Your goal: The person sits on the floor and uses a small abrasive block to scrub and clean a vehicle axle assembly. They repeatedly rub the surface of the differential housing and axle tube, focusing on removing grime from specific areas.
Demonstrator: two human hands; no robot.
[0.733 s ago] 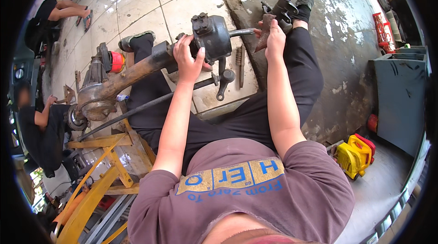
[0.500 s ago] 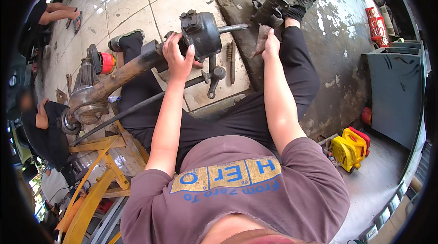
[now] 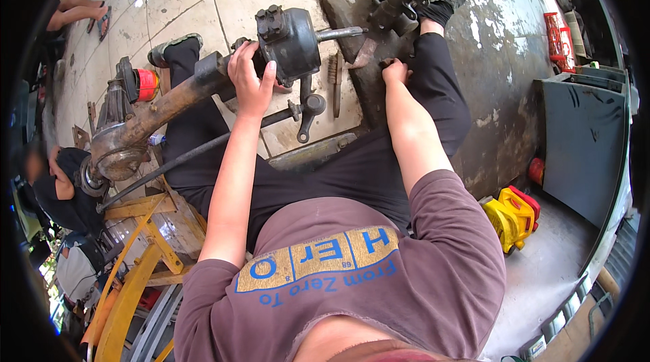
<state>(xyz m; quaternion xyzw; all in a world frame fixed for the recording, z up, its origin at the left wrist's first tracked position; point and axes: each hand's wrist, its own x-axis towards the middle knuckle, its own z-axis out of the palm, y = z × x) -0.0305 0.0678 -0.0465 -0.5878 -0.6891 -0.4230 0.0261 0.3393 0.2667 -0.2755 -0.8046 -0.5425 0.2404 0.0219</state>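
Observation:
My left hand (image 3: 250, 83) is curled round the near-left end of a dark steering gearbox (image 3: 292, 44), thumb apart from the fingers. A bare shaft (image 3: 340, 33) sticks out of the gearbox to the right, and an arm with a ball-shaped joint (image 3: 313, 103) hangs below it. My right hand (image 3: 396, 72) is closed near my right knee; whatever its fingers hold, if anything, is hidden. Just left of it a brown, worn strip (image 3: 364, 54) lies on the floor. A wire brush (image 3: 335, 84) lies on the tiles beneath the shaft.
A rusty axle housing (image 3: 152, 118) and a long rod (image 3: 196, 161) run to the left. Another dark metal part (image 3: 396, 7) stands by my right foot. A yellow wooden frame (image 3: 145, 237), a yellow container (image 3: 512, 220) and a grey cabinet (image 3: 582, 139) are around me. Another person sits far left.
My right hand has let go of the brown strip, which now lies on the floor, and has drawn slightly nearer. My left hand stays on the gearbox. The view has shifted a little.

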